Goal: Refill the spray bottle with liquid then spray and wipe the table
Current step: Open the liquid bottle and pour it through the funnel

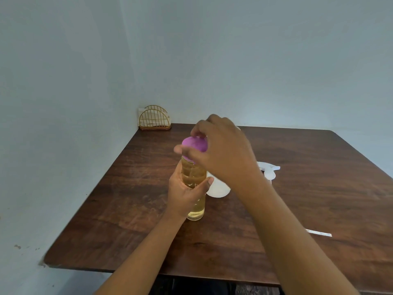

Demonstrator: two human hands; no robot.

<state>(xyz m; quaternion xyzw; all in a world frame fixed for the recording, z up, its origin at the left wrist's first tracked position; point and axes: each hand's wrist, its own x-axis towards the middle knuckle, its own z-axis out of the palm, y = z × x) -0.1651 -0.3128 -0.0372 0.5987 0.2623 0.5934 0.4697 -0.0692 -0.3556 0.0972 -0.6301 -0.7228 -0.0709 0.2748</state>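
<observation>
Desk (pixel 319 199) of dark wood carries everything, set into the corner of two pale walls. Near its middle stands a tall bottle (pixel 196 211) of yellowish liquid, upright, its long axis straight up from the desk. The left hand (pixel 185 192) wraps round the bottle's middle, fingers and thumb curled on it, steadying it. The right hand (pixel 223 152) comes in from above and the right, its fingertips pinching the purple cap (pixel 194 144), which sits on the top end of that axis; whether the cap is seated or already loose I cannot tell. So the twist or lift belongs to the right hand, directly over the neck, while the left one counters it lower down.

Just beside the bottle, on its right and a little behind, sits a white container (pixel 219 191), probably the spray bottle's body, partly hidden by the right forearm. A white trigger head (pixel 269 170) lies on the desk further right, apart from it. Pouring would therefore go rightward, a short tilt.
</observation>
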